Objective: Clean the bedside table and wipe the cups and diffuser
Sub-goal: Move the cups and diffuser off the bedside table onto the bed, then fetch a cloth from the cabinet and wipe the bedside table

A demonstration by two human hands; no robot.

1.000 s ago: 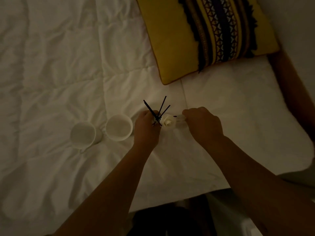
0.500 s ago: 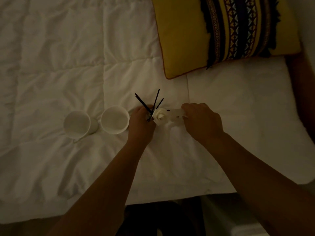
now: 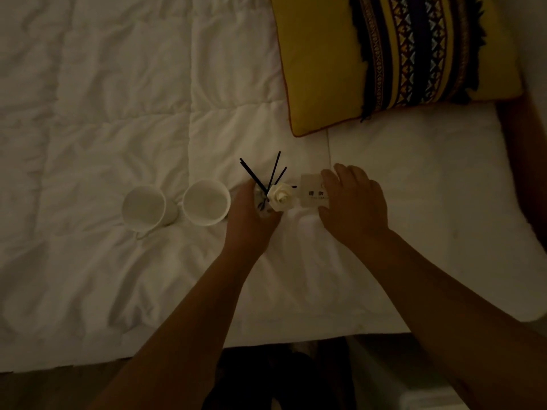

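Observation:
Two white cups stand side by side on the white duvet, one [image 3: 145, 209] to the left and one [image 3: 206, 202] to the right. Just right of them is the reed diffuser [image 3: 278, 196], a small bottle with black sticks and a white rose on top. My left hand [image 3: 251, 214] is wrapped around the bottle. My right hand [image 3: 353, 204] rests with fingers spread on a small pale card [image 3: 313, 194] lying on the duvet beside the diffuser. The bottle's body is mostly hidden by my left hand.
A yellow cushion [image 3: 322, 63] with a dark patterned stripe lies at the back right on the bed. A brown wooden edge [image 3: 529, 161] runs along the right side. The bed's near edge [image 3: 266, 338] drops to a dark floor below.
My right hand has unclenched and now lies with fingers spread on the card. The diffuser stays in my left hand. The view has shifted slightly.

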